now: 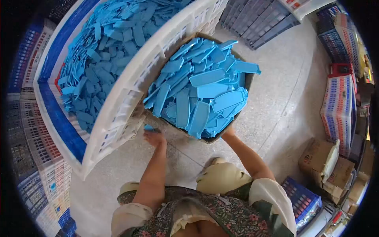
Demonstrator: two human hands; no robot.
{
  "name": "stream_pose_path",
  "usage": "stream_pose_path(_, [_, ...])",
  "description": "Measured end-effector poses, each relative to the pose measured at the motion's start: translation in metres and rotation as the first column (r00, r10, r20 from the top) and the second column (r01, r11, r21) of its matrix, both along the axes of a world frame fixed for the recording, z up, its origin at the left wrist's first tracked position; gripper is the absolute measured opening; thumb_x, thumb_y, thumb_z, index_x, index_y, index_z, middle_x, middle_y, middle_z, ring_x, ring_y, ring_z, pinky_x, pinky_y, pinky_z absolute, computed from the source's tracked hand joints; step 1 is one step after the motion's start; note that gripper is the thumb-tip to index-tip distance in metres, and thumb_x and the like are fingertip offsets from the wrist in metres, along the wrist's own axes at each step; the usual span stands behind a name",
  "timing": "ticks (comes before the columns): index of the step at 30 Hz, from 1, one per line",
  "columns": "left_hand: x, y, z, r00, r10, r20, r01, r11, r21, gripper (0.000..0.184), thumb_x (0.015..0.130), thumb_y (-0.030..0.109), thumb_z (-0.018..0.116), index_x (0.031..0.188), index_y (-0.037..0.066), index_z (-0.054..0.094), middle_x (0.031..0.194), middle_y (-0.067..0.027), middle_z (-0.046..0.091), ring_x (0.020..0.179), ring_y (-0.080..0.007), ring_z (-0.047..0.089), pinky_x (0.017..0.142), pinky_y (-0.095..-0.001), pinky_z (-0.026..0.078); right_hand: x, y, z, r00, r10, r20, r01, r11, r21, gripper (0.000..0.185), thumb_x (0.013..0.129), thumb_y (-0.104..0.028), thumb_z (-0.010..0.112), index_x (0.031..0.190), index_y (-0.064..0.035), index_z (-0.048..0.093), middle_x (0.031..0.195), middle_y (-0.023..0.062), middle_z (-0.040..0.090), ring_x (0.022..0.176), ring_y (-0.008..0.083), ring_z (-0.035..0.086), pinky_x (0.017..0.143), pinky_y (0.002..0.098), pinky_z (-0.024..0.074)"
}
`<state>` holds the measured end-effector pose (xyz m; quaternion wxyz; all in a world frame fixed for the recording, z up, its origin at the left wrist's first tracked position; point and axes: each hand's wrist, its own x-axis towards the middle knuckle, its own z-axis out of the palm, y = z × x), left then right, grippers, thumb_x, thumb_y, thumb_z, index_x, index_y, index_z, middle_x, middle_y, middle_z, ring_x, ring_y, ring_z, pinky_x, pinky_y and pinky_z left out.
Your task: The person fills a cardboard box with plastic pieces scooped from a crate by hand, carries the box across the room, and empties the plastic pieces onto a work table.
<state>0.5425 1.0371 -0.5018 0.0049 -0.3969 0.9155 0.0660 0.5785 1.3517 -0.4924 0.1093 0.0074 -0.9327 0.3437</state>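
Observation:
My left hand [154, 137] is low beside the white crate, its fingers closed on a small blue plastic piece [148, 127]. A square dark-rimmed bin [249, 82] stands in front of me, heaped above its rim with flat, elongated blue plastic pieces [208, 78]. At the bin's near right corner is my right hand [228, 132], against the outer side; its fingers are hidden behind the bin. To the left, a large white plastic crate [118, 94] with lattice walls holds many more of the same blue pieces [108, 65].
Grey slatted crates [258, 19] stand at the far side. Stacked crates [39, 130] line the left edge. On the right are striped crates [338, 106], cardboard boxes [319, 160] and a blue crate [302, 201]. Speckled concrete floor [284, 94] lies between.

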Motion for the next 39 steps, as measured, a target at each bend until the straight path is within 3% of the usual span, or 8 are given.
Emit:
stream_pose_path(5, [0.008,-0.018,-0.027,0.991,-0.085,-0.104,0.114,0.942,0.317,0.051,0.076,0.046,0.062,0.099,0.0,0.056,0.094,-0.0214,0.06,0.09,-0.0374,0.058,0.068,-0.0465,0.049,0.01,0.025,-0.064,0.932,0.093,0.351,-0.275,0.813,0.514,0.013,0.07,-0.012,0.054,0.076,-0.0075,0.065,0.092,0.0087,0.064,0.097,0.0268,0.057,0.083,0.0412,0.0404])
stream_pose_path(9, [0.008,-0.02,-0.013,0.964,-0.254,0.074,0.213,0.91,0.355,0.045,0.078,0.042,0.06,0.095,0.0,0.057,0.09,-0.0214,0.061,0.09,-0.0374,0.059,0.071,-0.0464,0.047,0.005,0.047,0.023,0.818,0.227,0.528,-0.356,0.922,0.155,0.015,0.075,-0.019,0.055,0.069,-0.0099,0.065,0.099,0.0058,0.061,0.094,0.025,0.055,0.081,0.0415,0.0425])
stream_pose_path(12, [0.038,-0.007,-0.051,0.77,-0.604,-0.206,0.6,0.578,0.553,0.038,0.071,0.022,0.068,0.1,0.001,0.055,0.095,-0.0163,0.059,0.089,-0.0369,0.056,0.079,-0.0462,0.043,0.034,0.059,-0.019,0.846,0.435,0.307,-0.526,0.771,0.358,0.017,0.081,-0.023,0.053,0.081,-0.0104,0.063,0.099,0.0052,0.058,0.092,0.0242,0.054,0.08,0.042,0.0431])
stream_pose_path(14, [0.043,0.028,-0.044,0.051,-0.915,-0.399,0.998,0.059,-0.009,0.042,0.073,0.021,0.067,0.11,0.004,0.055,0.108,-0.0168,0.057,0.103,-0.0389,0.05,0.089,-0.0492,0.037,0.037,0.051,-0.011,0.842,0.335,0.423,-0.507,0.762,0.404,0.018,0.083,-0.02,0.05,0.094,-0.0089,0.058,0.092,0.0081,0.058,0.088,0.0259,0.056,0.078,0.0428,0.0432])
stream_pose_path(23, [0.057,0.04,-0.046,0.171,-0.921,-0.35,0.964,0.084,0.252,0.033,0.077,0.019,0.065,0.105,0.004,0.056,0.1,-0.0138,0.059,0.094,-0.0323,0.054,0.08,-0.0431,0.041,0.008,0.12,-0.016,0.812,0.004,0.583,-0.051,0.997,0.064,0.028,0.066,-0.024,0.074,0.084,-0.006,0.062,0.087,0.0138,0.06,0.083,0.034,0.058,0.074,0.0419,0.0461])
stream_pose_path(30, [0.064,0.046,-0.045,0.29,-0.922,-0.259,0.895,0.165,0.414,0.025,0.081,0.018,0.063,0.1,0.003,0.056,0.094,-0.0112,0.061,0.086,-0.0265,0.058,0.073,-0.0377,0.044,-0.063,0.093,-0.026,0.74,-0.651,0.169,0.594,0.75,0.292,0.022,0.067,-0.011,0.065,0.086,-0.0013,0.063,0.102,0.0188,0.058,0.094,0.0356,0.055,0.08,0.0427,0.0462])
stream_pose_path(35, [0.052,0.062,0.025,0.034,-0.987,-0.16,0.839,-0.058,0.54,0.018,0.084,0.014,0.058,0.098,0.002,0.055,0.089,-0.0087,0.061,0.078,-0.0206,0.059,0.068,-0.0325,0.045,-0.084,0.051,-0.018,0.639,-0.727,0.252,0.683,0.686,0.249,0.016,0.07,-0.008,0.06,0.084,-0.0019,0.058,0.099,0.0202,0.058,0.088,0.0378,0.056,0.073,0.044,0.0467])
stream_pose_path(39, [0.052,0.072,0.033,0.194,-0.926,-0.324,0.741,-0.079,0.667,0.013,0.087,0.012,0.053,0.096,0.002,0.054,0.084,-0.0068,0.061,0.071,-0.0194,0.058,0.064,-0.032,0.045,-0.077,0.058,-0.012,0.576,-0.733,0.363,0.737,0.657,0.159,0.011,0.072,-0.01,0.061,0.081,-0.0044,0.059,0.085,0.0188,0.063,0.079,0.0396,0.059,0.065,0.0453,0.0474])
